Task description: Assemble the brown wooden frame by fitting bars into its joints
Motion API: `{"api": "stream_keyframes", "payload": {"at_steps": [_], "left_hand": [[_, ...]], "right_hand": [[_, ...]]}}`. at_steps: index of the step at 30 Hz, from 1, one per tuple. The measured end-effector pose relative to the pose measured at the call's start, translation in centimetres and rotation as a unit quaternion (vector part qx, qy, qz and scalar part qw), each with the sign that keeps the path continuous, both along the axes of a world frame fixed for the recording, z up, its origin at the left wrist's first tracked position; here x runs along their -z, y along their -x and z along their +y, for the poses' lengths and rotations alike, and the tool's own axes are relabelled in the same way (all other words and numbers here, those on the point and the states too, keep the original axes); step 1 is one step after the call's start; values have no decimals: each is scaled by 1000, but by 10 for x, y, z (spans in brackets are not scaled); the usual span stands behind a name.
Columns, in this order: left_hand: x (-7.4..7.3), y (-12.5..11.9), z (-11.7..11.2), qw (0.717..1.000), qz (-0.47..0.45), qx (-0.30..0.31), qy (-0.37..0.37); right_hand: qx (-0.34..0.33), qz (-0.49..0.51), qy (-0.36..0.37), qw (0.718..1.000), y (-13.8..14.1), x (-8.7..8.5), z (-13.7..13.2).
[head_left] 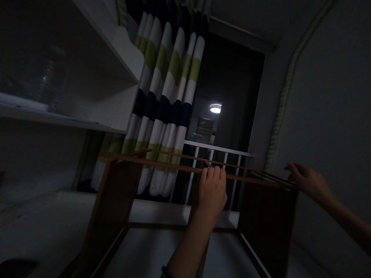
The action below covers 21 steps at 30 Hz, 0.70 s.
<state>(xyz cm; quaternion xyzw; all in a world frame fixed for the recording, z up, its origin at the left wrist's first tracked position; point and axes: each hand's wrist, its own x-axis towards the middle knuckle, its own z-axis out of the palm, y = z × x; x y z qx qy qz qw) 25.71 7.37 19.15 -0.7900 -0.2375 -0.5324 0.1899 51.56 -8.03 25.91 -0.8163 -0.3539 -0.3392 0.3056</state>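
Note:
A brown wooden frame (116, 200) with two side panels and thin top rails stands in front of me in a dim room. My left hand (212, 189) is closed over the near top rail (168, 165) around its middle, fingers hooked on it. My right hand (307, 179) rests on the upper edge of the right side panel (266, 220), fingers curled over that corner.
A white shelf unit (87, 96) with a clear jar (50, 79) is on the left. A striped white, green and navy curtain (165, 96) hangs behind the frame. A white railing (217, 154) and a dark opening with a lamp (215, 108) lie beyond. A grey wall is on the right.

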Motion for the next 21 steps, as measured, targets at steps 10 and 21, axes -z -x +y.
{"api": "stream_keyframes", "payload": {"at_steps": [10,21], "left_hand": [[-1,1,0,1000,4,6,-8],[-1,-1,1,1000,0,2,-11]], "right_hand": [[34,53,-31,998,14,-11,-20],[173,-60,127,975,-18,-8,-23]]}}
